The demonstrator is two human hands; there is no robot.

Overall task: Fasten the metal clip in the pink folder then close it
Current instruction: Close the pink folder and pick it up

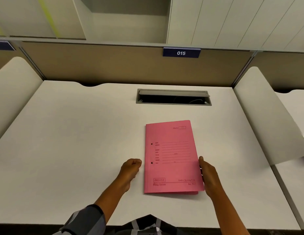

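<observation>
A pink folder (171, 158) lies flat and closed on the white desk (71, 141), front cover up, with printed lines and two small dark holes near its left spine. The metal clip is hidden inside. My right hand (208, 177) grips the folder's right edge, thumb on top of the cover and fingers under it. My left hand (131, 168) rests on the desk just left of the spine, curled into a loose fist with nothing in it, not touching the folder.
An open grey cable tray (173, 97) is sunk into the desk behind the folder. Rounded white side dividers (266, 116) stand at both sides, and a brown back panel carries a "015" sign (181, 52).
</observation>
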